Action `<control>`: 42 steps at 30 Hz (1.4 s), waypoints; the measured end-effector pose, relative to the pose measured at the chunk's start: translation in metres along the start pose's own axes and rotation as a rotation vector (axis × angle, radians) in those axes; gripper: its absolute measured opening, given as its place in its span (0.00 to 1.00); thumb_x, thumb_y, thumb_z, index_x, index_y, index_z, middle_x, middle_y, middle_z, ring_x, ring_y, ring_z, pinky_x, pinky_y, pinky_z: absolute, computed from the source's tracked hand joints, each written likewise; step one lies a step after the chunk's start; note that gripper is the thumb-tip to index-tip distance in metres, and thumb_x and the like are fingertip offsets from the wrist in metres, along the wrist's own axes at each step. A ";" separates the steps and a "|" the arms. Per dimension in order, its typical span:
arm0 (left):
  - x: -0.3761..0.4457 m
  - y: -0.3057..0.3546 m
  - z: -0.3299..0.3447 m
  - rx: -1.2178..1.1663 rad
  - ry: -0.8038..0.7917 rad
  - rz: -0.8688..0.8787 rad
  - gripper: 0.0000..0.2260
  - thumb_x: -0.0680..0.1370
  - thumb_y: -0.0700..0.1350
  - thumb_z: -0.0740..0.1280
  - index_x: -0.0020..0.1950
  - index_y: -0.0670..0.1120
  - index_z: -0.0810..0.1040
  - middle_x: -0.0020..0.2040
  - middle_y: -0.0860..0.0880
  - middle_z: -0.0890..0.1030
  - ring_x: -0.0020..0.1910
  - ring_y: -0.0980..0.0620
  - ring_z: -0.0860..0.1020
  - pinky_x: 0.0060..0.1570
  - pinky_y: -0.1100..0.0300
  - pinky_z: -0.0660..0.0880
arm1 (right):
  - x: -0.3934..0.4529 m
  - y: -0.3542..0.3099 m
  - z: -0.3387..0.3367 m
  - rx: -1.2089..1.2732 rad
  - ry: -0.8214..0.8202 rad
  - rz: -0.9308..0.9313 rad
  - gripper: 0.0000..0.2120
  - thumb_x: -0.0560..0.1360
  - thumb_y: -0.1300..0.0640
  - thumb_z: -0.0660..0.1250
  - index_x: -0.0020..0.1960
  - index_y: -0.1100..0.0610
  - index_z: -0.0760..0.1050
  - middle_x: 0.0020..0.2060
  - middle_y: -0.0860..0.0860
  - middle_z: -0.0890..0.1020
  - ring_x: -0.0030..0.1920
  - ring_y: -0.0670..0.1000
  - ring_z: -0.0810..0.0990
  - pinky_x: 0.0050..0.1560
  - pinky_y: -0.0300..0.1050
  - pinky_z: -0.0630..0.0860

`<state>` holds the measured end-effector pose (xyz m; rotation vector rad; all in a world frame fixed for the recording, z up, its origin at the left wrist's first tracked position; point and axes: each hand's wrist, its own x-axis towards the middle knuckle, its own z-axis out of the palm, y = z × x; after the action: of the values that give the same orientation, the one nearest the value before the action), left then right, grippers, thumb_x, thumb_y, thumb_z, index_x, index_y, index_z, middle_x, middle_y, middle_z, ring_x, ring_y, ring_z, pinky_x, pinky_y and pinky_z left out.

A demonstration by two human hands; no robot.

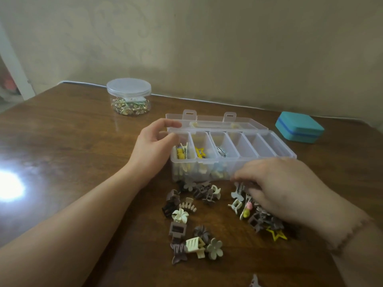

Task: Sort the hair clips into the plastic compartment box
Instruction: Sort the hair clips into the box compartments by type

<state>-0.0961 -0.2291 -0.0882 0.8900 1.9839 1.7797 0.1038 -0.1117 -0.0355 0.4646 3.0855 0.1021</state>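
On the wooden table (68, 141), the left hand (154, 141) grips the open clear compartment box (232, 148) at its left end with curled fingers, while the right hand (277, 187), fingers bent down, reaches into the loose hair clips (186, 216) scattered just before it.

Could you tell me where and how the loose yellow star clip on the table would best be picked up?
The yellow star clip lies flat near the right hand, at the near edge of the clip pile. I would pinch one thin outline arm, probably the near point, coming from above on the near side, where the table is bare.
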 end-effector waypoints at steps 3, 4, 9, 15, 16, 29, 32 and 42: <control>0.000 0.001 0.001 0.008 0.001 0.001 0.14 0.75 0.38 0.64 0.56 0.53 0.79 0.44 0.52 0.87 0.46 0.60 0.82 0.45 0.61 0.73 | -0.001 -0.004 0.002 0.004 -0.075 -0.014 0.15 0.78 0.45 0.60 0.64 0.38 0.71 0.54 0.37 0.74 0.52 0.43 0.75 0.49 0.46 0.78; 0.000 0.001 0.001 0.010 0.002 0.001 0.14 0.75 0.38 0.64 0.56 0.53 0.79 0.44 0.52 0.87 0.46 0.59 0.82 0.45 0.61 0.73 | -0.001 -0.006 0.002 -0.003 -0.092 -0.014 0.14 0.78 0.44 0.60 0.63 0.38 0.72 0.54 0.38 0.74 0.52 0.44 0.76 0.49 0.46 0.78; -0.001 0.001 0.000 0.007 0.000 0.001 0.14 0.76 0.37 0.64 0.56 0.53 0.79 0.44 0.51 0.87 0.46 0.58 0.82 0.45 0.60 0.74 | -0.004 -0.005 0.004 0.022 -0.028 -0.060 0.12 0.78 0.42 0.57 0.58 0.41 0.74 0.50 0.39 0.75 0.48 0.43 0.76 0.47 0.45 0.77; -0.001 0.001 0.000 0.020 -0.004 0.003 0.15 0.76 0.37 0.63 0.57 0.53 0.79 0.44 0.51 0.87 0.45 0.61 0.82 0.44 0.63 0.72 | 0.003 -0.001 0.005 0.635 0.253 -0.014 0.14 0.76 0.52 0.67 0.58 0.37 0.73 0.38 0.37 0.82 0.32 0.46 0.77 0.32 0.40 0.76; -0.001 0.001 0.000 0.022 -0.004 0.005 0.15 0.76 0.37 0.63 0.57 0.52 0.79 0.44 0.51 0.87 0.45 0.62 0.82 0.43 0.64 0.72 | 0.006 -0.002 0.004 0.800 0.335 0.026 0.12 0.75 0.53 0.69 0.55 0.40 0.74 0.39 0.42 0.83 0.31 0.51 0.77 0.31 0.41 0.76; -0.001 0.001 0.000 0.028 -0.001 0.001 0.15 0.75 0.37 0.63 0.56 0.53 0.79 0.43 0.51 0.87 0.48 0.56 0.82 0.49 0.57 0.75 | 0.008 0.002 -0.005 0.470 0.412 0.087 0.06 0.74 0.55 0.71 0.48 0.45 0.82 0.32 0.30 0.79 0.34 0.30 0.75 0.33 0.26 0.70; -0.001 0.002 0.001 0.025 0.002 -0.007 0.14 0.75 0.37 0.63 0.57 0.52 0.79 0.44 0.51 0.87 0.50 0.55 0.82 0.50 0.56 0.75 | -0.010 0.014 -0.014 0.307 0.229 -0.054 0.10 0.71 0.59 0.73 0.46 0.43 0.82 0.48 0.32 0.80 0.37 0.29 0.75 0.34 0.28 0.63; -0.001 0.003 0.002 0.016 0.004 -0.012 0.14 0.76 0.37 0.63 0.57 0.52 0.79 0.45 0.51 0.87 0.45 0.64 0.82 0.42 0.65 0.71 | -0.021 0.003 -0.015 0.098 -0.241 -0.140 0.20 0.74 0.48 0.66 0.61 0.30 0.68 0.57 0.30 0.75 0.55 0.35 0.73 0.56 0.40 0.75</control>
<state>-0.0932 -0.2285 -0.0863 0.8786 2.0039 1.7629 0.1243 -0.1158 -0.0197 0.2414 2.8827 -0.1010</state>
